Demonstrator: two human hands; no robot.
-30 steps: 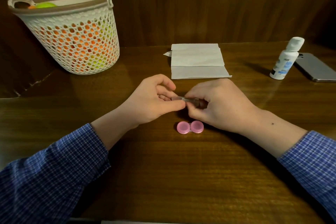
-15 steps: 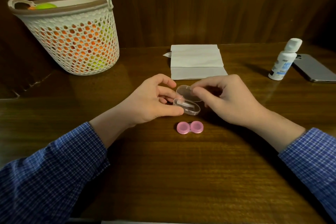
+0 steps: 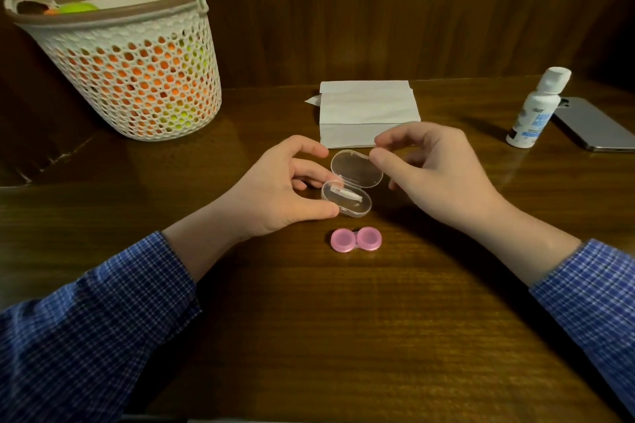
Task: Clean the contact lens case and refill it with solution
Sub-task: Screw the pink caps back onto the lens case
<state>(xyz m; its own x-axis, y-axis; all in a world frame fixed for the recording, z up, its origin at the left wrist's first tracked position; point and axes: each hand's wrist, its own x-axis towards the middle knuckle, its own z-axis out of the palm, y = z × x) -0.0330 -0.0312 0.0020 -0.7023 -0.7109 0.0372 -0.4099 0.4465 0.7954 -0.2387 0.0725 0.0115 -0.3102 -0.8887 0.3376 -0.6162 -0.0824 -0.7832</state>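
Observation:
The pink contact lens case (image 3: 356, 239) lies on the wooden table with both caps on, just in front of my hands. My left hand (image 3: 278, 187) holds the base of a small clear plastic box (image 3: 347, 201) between thumb and fingers. A white tweezer-like tool lies inside it. The box's hinged lid (image 3: 357, 169) stands open toward the back. My right hand (image 3: 436, 172) hovers at the lid's right edge, thumb and forefinger apart, thumb tip touching the rim. The white solution bottle (image 3: 536, 110) stands capped at the far right.
A folded white tissue (image 3: 369, 113) lies behind the hands. A white mesh basket (image 3: 137, 79) with orange and green things inside stands at the back left. A grey phone (image 3: 594, 125) lies behind the bottle. A dark wooden wall closes the back.
The clear box was shut between both hands a second ago. My right hand lifted its lid fully open, and its fingers have now spread apart at the lid's edge.

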